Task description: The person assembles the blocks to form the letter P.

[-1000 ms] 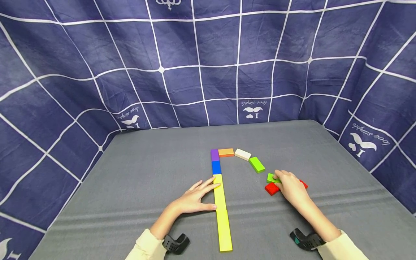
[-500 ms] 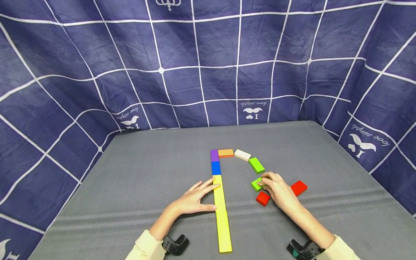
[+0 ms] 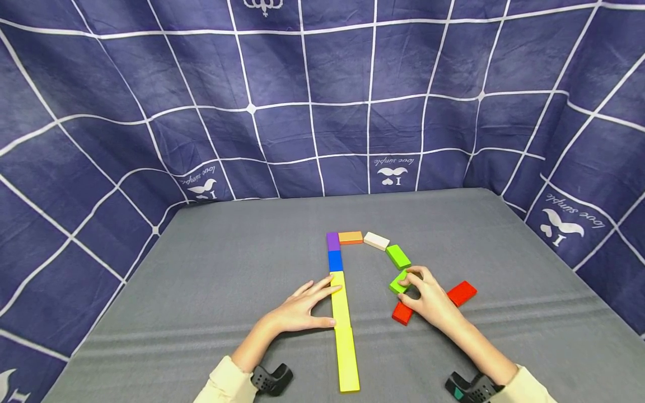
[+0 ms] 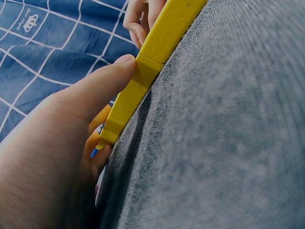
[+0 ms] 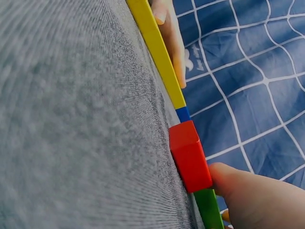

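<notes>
A straight row of yellow blocks [image 3: 347,358] lies flat on the grey cloth, continued at the far end by a blue block [image 3: 335,261] and a purple block [image 3: 333,242]. Along its left side my left hand [image 3: 301,309] rests with fingers spread, fingertips and thumb touching the yellow blocks. To the right, my right hand [image 3: 427,295] has curled index finger and thumb at a green block [image 3: 400,281]. Just below that thumb is a red block [image 5: 190,155], partly covered by it in the head view. The right hand's other fingers are mostly hidden.
An orange block [image 3: 350,238], a white block [image 3: 376,240] and another green block [image 3: 398,256] curve rightward from the purple one. Another red block [image 3: 462,293] lies right of my right hand. A blue checked curtain [image 3: 337,129] hangs behind the grey surface [image 3: 242,240].
My right hand has moved left with the green block, bringing it below the other green one. The nearer red block has shifted left and toward me. My left hand stays in place.
</notes>
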The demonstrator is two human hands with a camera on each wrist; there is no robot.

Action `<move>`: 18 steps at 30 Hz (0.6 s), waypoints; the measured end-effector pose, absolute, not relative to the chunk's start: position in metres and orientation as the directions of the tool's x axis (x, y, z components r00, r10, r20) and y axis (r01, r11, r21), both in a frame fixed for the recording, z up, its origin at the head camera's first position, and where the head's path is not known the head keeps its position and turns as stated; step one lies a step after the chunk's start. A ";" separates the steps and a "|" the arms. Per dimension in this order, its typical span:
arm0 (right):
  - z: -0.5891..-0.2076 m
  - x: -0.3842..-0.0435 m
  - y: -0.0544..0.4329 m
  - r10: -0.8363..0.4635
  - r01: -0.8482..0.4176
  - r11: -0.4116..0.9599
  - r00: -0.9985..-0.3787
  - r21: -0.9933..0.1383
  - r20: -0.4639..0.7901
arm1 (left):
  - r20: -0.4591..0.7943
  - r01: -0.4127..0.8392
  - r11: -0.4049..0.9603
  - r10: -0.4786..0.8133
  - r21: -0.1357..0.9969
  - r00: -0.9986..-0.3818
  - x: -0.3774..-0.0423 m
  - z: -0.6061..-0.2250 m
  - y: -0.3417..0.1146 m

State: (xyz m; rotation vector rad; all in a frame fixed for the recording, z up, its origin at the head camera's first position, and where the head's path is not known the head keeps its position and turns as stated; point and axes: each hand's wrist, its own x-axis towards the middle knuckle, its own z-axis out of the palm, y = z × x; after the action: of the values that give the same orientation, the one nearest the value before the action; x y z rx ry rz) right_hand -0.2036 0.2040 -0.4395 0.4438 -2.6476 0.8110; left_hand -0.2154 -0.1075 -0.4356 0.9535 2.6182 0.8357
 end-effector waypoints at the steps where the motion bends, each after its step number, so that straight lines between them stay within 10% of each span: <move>1: -0.440 -0.204 0.204 -0.197 -0.389 0.786 -0.894 -0.480 0.402 | -0.021 0.516 0.624 0.649 0.587 -0.761 -0.215 -0.436 -0.107; 18: -0.443 -0.207 0.203 -0.225 -0.442 0.751 -0.870 -0.490 0.439 | -0.025 0.514 0.625 0.650 0.588 -0.760 -0.215 -0.435 -0.107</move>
State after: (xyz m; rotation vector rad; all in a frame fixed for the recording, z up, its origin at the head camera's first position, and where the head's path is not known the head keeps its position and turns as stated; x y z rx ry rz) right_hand -0.2071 0.2032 -0.4426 0.5136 -2.5967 0.8542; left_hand -0.2150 -0.1070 -0.4348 0.9525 2.6136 0.8356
